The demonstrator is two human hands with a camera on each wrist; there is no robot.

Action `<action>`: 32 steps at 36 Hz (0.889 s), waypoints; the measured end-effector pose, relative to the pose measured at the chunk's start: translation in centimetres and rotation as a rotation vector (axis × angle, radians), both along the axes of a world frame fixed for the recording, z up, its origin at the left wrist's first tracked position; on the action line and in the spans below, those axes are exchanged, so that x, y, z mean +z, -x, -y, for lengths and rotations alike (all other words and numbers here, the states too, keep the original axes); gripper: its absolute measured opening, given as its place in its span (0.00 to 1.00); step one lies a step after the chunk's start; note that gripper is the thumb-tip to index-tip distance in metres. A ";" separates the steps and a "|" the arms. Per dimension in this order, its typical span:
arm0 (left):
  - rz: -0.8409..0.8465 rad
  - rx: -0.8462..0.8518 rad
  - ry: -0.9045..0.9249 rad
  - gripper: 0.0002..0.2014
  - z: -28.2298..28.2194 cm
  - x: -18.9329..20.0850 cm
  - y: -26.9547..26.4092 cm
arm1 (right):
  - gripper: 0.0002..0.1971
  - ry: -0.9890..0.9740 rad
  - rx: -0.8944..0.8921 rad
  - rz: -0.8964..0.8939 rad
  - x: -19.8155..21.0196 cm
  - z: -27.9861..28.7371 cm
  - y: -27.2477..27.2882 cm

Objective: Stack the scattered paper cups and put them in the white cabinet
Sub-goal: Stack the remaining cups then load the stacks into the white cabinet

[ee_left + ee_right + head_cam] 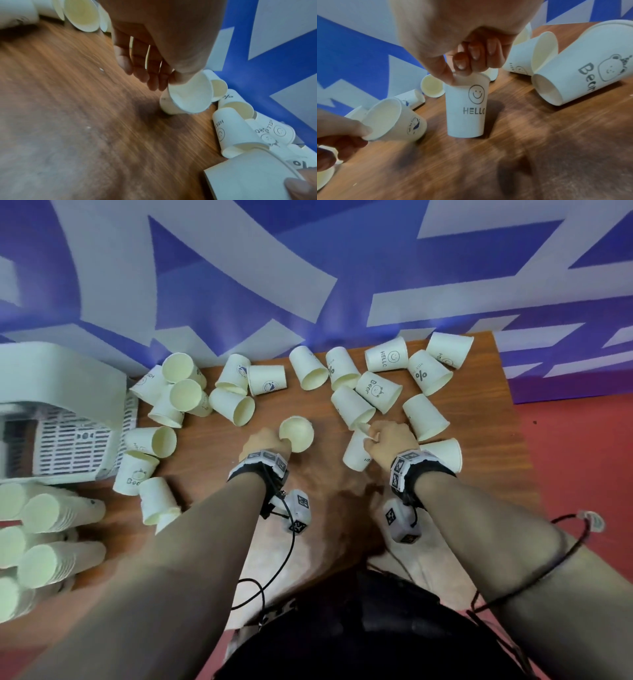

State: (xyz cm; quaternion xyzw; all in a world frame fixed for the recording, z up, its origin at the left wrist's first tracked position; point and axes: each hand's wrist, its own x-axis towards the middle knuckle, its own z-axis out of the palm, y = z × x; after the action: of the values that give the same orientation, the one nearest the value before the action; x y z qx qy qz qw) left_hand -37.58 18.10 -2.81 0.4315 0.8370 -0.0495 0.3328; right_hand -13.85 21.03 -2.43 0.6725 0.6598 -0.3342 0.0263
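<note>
Many white paper cups lie scattered on the wooden table [329, 508]. My left hand [286, 445] pinches the rim of a blue-logo cup [296, 433], tilted with its mouth up, base near the table. In the left wrist view the left hand [169, 81] has thumb and fingers on that blue-logo cup [188, 94]. My right hand [371, 436] pinches the rim of a HELLO smiley cup [356, 453]. In the right wrist view the right hand [455, 75] holds the HELLO smiley cup [465, 108] upright on the wood, with the blue-logo cup [393, 120] to its left. The white cabinet [61, 405] stands at the table's left.
Several finished stacks of cups [51, 542] lie at the near left, below the cabinet. Loose cups crowd the far edge against the blue-and-white wall [239, 268]. A Bear cup [583, 75] lies on its side right of my right hand. Red floor [575, 457] lies beyond the right edge.
</note>
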 end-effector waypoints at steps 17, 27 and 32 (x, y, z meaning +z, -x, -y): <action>-0.074 0.241 -0.123 0.14 12.1 6.2 10.0 | 0.10 -0.155 0.401 0.000 3.5 6.2 12.9; -0.027 0.296 -0.262 0.12 17.7 6.8 19.6 | 0.07 -0.211 0.297 -0.086 5.7 10.2 22.7; -0.048 0.256 -0.341 0.18 20.6 6.9 25.6 | 0.12 -0.223 0.121 -0.172 6.0 13.4 28.8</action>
State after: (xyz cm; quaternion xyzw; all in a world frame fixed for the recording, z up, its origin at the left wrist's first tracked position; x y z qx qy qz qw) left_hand -63.15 -2.53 4.12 0.3702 0.8891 0.1251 0.2385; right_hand -42.65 7.58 3.54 0.5991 0.7320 -0.3131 -0.0849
